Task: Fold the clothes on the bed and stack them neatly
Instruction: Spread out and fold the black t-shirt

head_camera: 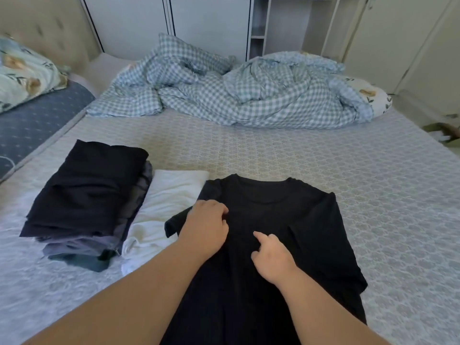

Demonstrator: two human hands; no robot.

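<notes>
- Both hands lie on one black T-shirt spread flat at the near edge of the bed, its collar pointing toward the far side.
- Left hand: fingers curled, tips bunched on the cloth near the shirt's left shoulder; whether it pinches the fabric I cannot tell.
- Right hand: index finger stretched out and touching the chest of the shirt, the other fingers curled under, holding nothing that shows.
- One short sleeve sticks out to each side of the shirt; the left one lies over the edge of a white garment.
- White garment: one piece, folded, just beside the shirt on its left.
- One stack of folded clothes touches the white garment on its far left, near the bed's left edge. A black piece is on top; at least three more layers, grey-purple and dark teal, show below, the exact count hidden.
- One rumpled blue-checked blanket lies along the far edge of the bed.
- Two flower-print pillows: one at the far left, one partly under the blanket at the far right.
- No writing or label can be read anywhere.
</notes>
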